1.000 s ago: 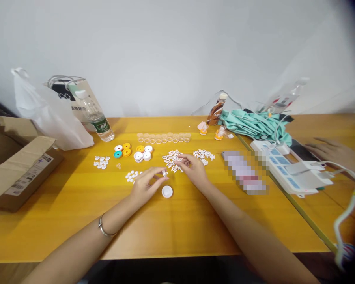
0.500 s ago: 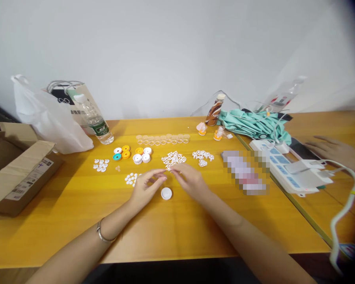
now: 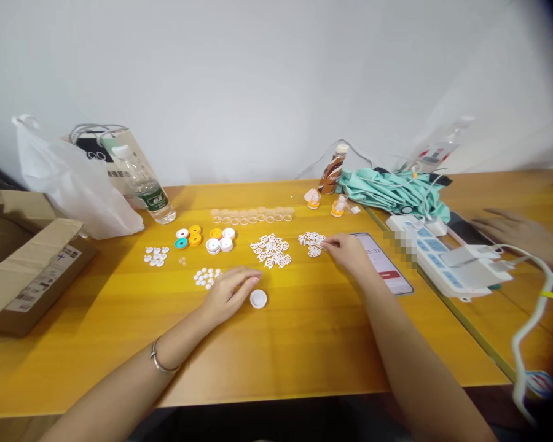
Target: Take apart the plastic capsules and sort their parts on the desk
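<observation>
My left hand (image 3: 229,296) rests on the table with thumb and fingertips brought together. Anything between them is too small to make out. Just right of its fingertips lies a round white cap (image 3: 258,299), hollow side up. My right hand (image 3: 348,253) reaches to the edge of the right-hand pile of small openwork white plastic pieces (image 3: 311,238), its fingertips pinched there. What they grip is hidden. Between the hands and farther back is a larger pile of similar white openwork pieces (image 3: 271,250). Small white discs (image 3: 206,277) lie beyond my left hand.
Clear rings or cups (image 3: 252,216) stand in rows at the back. White, orange and teal caps (image 3: 195,237) sit left of centre. A phone (image 3: 391,270), power strip (image 3: 435,261) and a co-worker's hand (image 3: 502,227) are right; a cardboard box (image 3: 50,288) and water bottle (image 3: 154,199) left.
My right hand has moved away from my left hand, right to the right-hand pile of white pieces. My left hand has stayed nearly in place beside the white cap.
</observation>
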Demonstrator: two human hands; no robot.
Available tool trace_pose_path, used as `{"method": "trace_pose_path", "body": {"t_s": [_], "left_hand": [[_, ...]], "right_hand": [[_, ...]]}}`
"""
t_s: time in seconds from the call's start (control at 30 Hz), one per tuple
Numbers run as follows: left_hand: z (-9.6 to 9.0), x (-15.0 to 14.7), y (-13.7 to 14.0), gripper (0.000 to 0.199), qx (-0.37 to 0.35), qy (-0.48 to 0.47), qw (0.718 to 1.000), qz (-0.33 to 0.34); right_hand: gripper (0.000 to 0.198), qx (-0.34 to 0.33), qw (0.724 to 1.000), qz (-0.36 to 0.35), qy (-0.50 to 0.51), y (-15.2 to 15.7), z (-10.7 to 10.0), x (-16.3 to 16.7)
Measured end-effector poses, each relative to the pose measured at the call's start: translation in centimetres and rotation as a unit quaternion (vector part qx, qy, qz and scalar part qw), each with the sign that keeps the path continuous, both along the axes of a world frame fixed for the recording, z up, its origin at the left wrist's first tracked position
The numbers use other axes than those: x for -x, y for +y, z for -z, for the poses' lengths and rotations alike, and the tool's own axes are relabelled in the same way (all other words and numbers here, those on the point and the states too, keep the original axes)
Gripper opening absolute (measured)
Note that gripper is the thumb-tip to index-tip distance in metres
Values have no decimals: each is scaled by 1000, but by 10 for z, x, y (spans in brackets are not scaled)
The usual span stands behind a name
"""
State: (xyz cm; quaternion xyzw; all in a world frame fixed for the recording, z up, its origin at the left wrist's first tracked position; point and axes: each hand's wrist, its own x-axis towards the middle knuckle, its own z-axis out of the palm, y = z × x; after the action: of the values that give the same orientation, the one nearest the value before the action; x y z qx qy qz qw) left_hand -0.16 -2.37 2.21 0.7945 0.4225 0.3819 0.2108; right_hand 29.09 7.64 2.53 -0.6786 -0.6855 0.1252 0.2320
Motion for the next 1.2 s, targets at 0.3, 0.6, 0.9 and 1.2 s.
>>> {"method": "trace_pose_path", "body": {"t_s": [0.3, 0.6, 0.9, 1.2], "left_hand": [[-14, 9, 6, 39, -56, 181, 973, 133], [-11, 11, 9, 25, 12, 223, 961, 161], [-2, 12, 13, 31, 56, 171, 975, 131], [-7, 11, 10, 28, -33, 116, 992, 49]], "right_hand": [[26, -59, 976, -162, 131, -24, -17, 30], [34, 2, 922, -380, 71, -83, 8, 98], [27, -26, 942, -322, 88, -85, 28, 102], [20, -31, 940, -323, 106, -85, 27, 102]]}}
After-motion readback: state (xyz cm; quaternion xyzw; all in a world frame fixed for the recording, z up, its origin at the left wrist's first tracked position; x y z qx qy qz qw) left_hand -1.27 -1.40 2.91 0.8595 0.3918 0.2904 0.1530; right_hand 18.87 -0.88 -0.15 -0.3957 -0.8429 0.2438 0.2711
